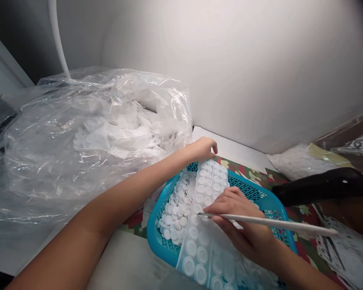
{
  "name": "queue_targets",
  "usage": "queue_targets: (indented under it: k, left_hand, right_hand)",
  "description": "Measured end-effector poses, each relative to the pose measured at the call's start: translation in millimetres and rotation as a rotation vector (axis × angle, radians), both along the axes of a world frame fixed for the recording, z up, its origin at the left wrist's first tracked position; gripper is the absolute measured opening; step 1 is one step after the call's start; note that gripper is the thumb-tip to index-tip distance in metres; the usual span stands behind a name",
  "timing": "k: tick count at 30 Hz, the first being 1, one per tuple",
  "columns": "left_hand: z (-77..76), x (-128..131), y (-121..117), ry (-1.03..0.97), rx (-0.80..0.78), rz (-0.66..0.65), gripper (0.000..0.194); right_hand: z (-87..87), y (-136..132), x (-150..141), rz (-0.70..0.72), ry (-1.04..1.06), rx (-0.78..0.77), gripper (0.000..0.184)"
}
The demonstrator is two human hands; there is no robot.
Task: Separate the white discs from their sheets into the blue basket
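A long translucent plastic sheet with rows of round white discs lies across a blue basket. At the sheet's far end is my left hand, its fingers curled and closed on the edge; the fingertips are partly hidden. My right hand rests over the middle of the sheet, pinching a thin tool with a pale handle and a narrow pointed tip. That tip touches or hovers just over the sheet among the discs. Loose white discs are heaped in the basket's left side, beside the sheet.
A large clear plastic bag with white pieces inside fills the left. On the right, a black arm-like object juts in above a patterned cloth. White perforated scraps lie at lower right. A pale wall stands behind.
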State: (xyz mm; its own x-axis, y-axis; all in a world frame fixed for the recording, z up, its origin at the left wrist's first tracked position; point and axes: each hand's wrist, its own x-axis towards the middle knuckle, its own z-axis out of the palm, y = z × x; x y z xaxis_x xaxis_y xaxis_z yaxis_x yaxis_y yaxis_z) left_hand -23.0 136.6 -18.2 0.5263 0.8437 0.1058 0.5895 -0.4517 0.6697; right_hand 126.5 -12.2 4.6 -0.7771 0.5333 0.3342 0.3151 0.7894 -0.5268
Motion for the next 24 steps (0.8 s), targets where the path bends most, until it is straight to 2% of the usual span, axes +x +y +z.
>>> queue_targets:
  k: [5,9,14,17,20,24]
  left_hand:
    - [1.1,1.3,-0.4,0.010,-0.013,0.009,0.018]
    - [1.6,0.8,-1.6,-0.018,0.004,-0.007,0.020]
    - [5.6,-2.2,-2.7,-0.099,0.055,-0.151,0.032]
    - [7.1,-3.2,-1.7,-0.247,0.062,-0.252,0.042]
    - [8.4,-5.2,-1.1,-0.410,-0.001,-0.337,0.046]
    - [13.5,-11.4,-4.5,-0.463,-0.142,-0.385,0.046]
  right_hand:
    - [1.1,-1.4,-7.3,-0.040,-0.173,0.036,0.010]
    - [-0.7,-1.5,-7.6,-0.041,-0.245,0.057,0.012]
    - [-1.5,1.0,-3.4,-0.061,-0.133,0.001,0.013]
    - [-0.9,2.1,-2.8,-0.050,-0.102,-0.027,0.013]
    - [0.3,2.5,-3.3,-0.046,-0.096,-0.039,0.014]
    - [1.4,3.2,-3.3,-0.041,-0.102,-0.037,0.015]
